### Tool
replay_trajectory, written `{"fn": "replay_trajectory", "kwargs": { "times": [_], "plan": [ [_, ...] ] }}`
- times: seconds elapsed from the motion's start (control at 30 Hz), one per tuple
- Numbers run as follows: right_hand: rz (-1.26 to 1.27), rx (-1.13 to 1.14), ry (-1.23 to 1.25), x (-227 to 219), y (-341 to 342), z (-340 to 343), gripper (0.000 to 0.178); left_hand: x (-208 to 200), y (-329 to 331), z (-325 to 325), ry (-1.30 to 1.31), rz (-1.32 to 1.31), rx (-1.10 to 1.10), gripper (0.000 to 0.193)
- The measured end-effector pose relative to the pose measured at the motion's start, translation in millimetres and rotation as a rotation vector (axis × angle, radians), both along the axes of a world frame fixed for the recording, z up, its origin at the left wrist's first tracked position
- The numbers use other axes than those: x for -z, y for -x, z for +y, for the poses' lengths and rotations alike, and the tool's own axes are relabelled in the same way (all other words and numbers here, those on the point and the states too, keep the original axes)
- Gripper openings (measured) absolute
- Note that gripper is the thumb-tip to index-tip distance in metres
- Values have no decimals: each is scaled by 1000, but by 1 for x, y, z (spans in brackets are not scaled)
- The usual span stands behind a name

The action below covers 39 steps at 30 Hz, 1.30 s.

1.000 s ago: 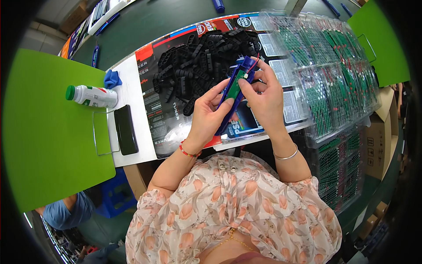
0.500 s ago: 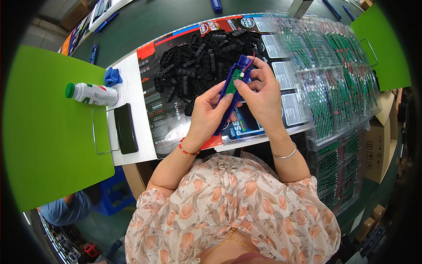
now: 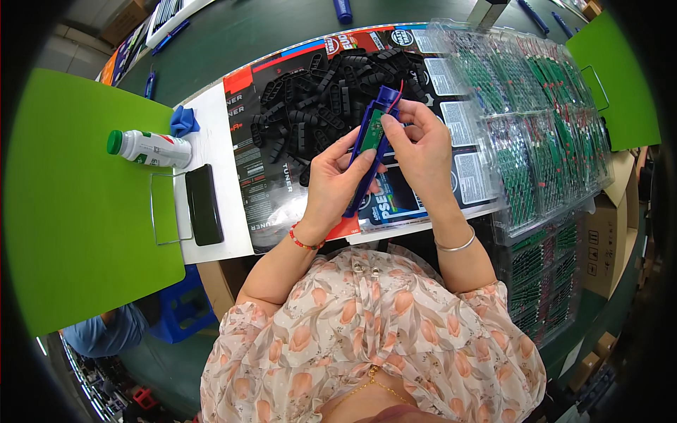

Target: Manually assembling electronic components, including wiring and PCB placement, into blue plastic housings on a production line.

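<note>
A long dark-blue plastic housing [image 3: 358, 196] is held at a tilt in front of me, over the printed sheet. Inside its open trough lies a narrow green circuit board [image 3: 371, 135], and a red wire [image 3: 399, 96] sticks up from the far end. My left hand [image 3: 334, 178] is closed round the housing's lower part, its thumb on the board's near end. The fingers of my right hand [image 3: 420, 143] are bent in at the far end, thumb tip against the board's upper edge. What lies under those fingers is partly hidden.
Black ribbed plastic pieces [image 3: 321, 106] are heaped behind my hands. Clear trays [image 3: 518, 127] of green boards stand stacked at right. A phone [image 3: 203, 204], a white bottle [image 3: 151, 148] and a blue crumpled object [image 3: 184, 121] lie at left, beside a green panel [image 3: 84, 204].
My right thumb has shifted from the board's face to its upper edge, and the right fingers have drawn in. The red wire now points more upright. My left hand keeps its grip.
</note>
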State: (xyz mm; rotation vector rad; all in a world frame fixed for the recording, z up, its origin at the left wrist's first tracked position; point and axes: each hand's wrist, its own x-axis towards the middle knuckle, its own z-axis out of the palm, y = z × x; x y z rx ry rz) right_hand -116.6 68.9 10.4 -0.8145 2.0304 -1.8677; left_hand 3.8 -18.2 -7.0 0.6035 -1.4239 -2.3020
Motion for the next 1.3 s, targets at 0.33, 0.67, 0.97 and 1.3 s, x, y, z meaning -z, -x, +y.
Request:
{"fn": "replay_trajectory", "kwargs": {
  "times": [0.33, 0.67, 0.97, 1.3],
  "plan": [
    [-179, -71, -4, -8, 1, 1, 25, -2, -4, -5, 83, 1, 25, 48],
    [618, 212, -187, -2, -6, 1, 18, 7, 0, -2, -41, 47, 4, 50],
    [662, 307, -223, -5, -5, -20, 13, 13, 1, 6, -101, 160, -39, 48],
    [385, 199, -62, -20, -10, -29, 9, 18, 0, 4, -202, 221, -77, 51]
  ]
}}
